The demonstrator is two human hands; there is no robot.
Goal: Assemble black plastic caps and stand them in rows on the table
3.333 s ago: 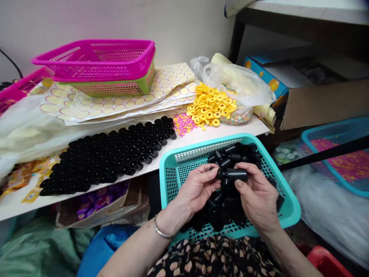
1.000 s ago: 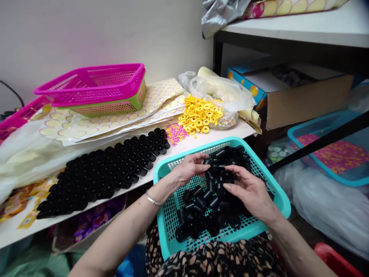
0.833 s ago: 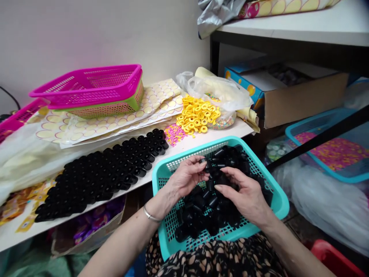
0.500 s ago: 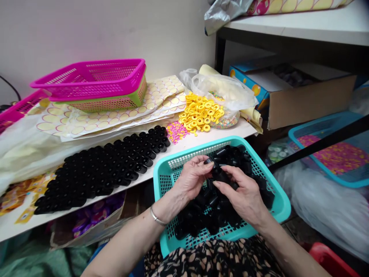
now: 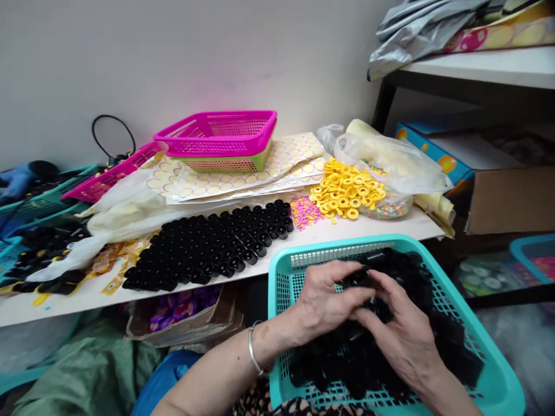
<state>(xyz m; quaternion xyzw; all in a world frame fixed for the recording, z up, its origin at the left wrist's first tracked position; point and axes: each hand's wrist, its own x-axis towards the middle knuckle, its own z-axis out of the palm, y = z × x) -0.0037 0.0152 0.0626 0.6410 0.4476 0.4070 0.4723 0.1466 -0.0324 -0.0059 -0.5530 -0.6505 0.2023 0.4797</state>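
Observation:
My left hand (image 5: 327, 297) and my right hand (image 5: 401, 323) meet over a turquoise plastic basket (image 5: 342, 245). Their fingers are closed around a small black plastic part (image 5: 361, 277), mostly hidden by the fingers and somewhat blurred. Beneath them the basket holds a heap of loose black plastic parts (image 5: 338, 364). Similar black cup-like parts (image 5: 208, 242) stand upright in tight rows on the white table to the left of the basket.
Yellow rings (image 5: 351, 188) and tiny pink pieces (image 5: 306, 212) lie on the table (image 5: 255, 271). Behind are a pink basket (image 5: 217, 144) stacked on a green one, and printed sheets (image 5: 299, 153). A cardboard box (image 5: 511, 199) sits right, under a shelf (image 5: 485, 66). Purple items (image 5: 184, 309) fill a box below.
The view has swung left, so the table and basket appear farther right and lower. My hands have drawn closer together around the black part, with the fingers now covering more of it.

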